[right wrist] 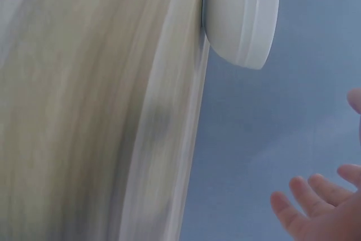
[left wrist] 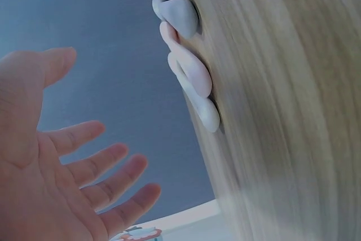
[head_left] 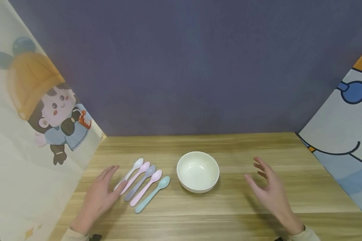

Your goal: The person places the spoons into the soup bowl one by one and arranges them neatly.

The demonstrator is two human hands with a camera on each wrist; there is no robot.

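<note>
Several small plastic spoons lie side by side on the wooden table, slanting up to the right: a white spoon (head_left: 137, 163), a pink spoon (head_left: 144, 166), a grey spoon (head_left: 150, 171), a second pink spoon (head_left: 156, 175) and a teal spoon (head_left: 164, 182). To their right stands a white bowl (head_left: 198, 172) with nothing in it. My left hand (head_left: 100, 195) hovers just left of the spoon handles, fingers spread and holding nothing. In the left wrist view its palm is apart from the spoons (left wrist: 194, 71). My right hand (head_left: 271, 192) is held right of the bowl, fingers loosely spread and grasping nothing.
The wooden table (head_left: 205, 221) ends at a dark blue-grey panel (head_left: 199, 67) behind. A pale wall (head_left: 12, 167) with a cartoon figure closes the left side. Another printed wall (head_left: 335, 134) stands at the right.
</note>
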